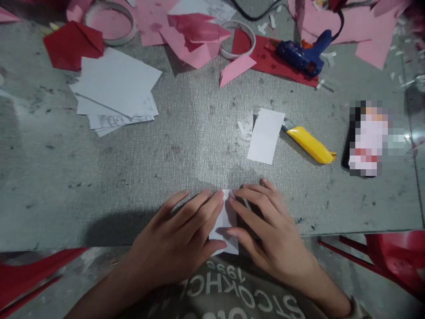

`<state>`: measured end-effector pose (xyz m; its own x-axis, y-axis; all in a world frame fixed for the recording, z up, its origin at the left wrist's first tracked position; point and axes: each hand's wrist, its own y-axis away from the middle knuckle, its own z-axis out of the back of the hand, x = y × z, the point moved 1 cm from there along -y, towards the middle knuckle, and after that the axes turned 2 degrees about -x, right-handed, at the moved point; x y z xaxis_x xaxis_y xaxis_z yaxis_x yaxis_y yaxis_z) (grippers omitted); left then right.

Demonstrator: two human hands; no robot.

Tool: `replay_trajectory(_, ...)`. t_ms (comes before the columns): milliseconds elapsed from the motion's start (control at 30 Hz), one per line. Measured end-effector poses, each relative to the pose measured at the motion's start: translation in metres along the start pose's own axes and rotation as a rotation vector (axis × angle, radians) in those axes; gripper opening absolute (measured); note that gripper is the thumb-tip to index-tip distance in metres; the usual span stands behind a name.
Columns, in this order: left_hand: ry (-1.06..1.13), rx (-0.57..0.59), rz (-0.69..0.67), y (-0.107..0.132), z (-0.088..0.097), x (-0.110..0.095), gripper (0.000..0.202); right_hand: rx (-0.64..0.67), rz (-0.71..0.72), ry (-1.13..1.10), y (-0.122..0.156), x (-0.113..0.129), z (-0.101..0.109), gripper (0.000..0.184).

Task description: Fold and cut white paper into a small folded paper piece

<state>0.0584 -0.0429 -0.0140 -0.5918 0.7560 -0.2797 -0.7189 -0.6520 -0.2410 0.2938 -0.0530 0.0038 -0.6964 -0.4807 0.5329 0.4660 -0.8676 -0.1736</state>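
Observation:
A small white paper [226, 219] lies at the table's front edge, close to my shirt. My left hand [181, 232] rests on its left side, fingers spread, with the index fingertip at the top edge and the thumb across the lower part. From the right, my right hand [265, 221] touches the same paper with its fingertips and thumb, fingers apart. Whether a fold lies under the fingers is hard to tell. Beyond my right hand is another white paper piece [266, 136], beside a yellow cutter knife [312, 145].
White sheets [116, 82] are stacked at the left. Along the back lie pink paper [199, 40], a red folded paper [75, 44], tape rolls [114, 40] and a blue glue gun [300, 55]. A phone-like object [367, 141], partly pixelated, is at right. Red chairs [396, 257] flank me.

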Motion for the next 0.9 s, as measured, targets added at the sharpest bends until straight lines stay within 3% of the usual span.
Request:
replay_trajectory(233,0.034,-0.066,0.01,0.0016,-0.0031,0.001,0.049,-0.043,0.102,0.045,0.0004,-0.0022,-0.0075,0.022)
replay_trajectory(900,0.063,-0.099,0.012,-0.0017,0.0003,0.0019,0.046,0.001,0.2,0.081,0.0014,-0.0037,-0.0065,0.019)
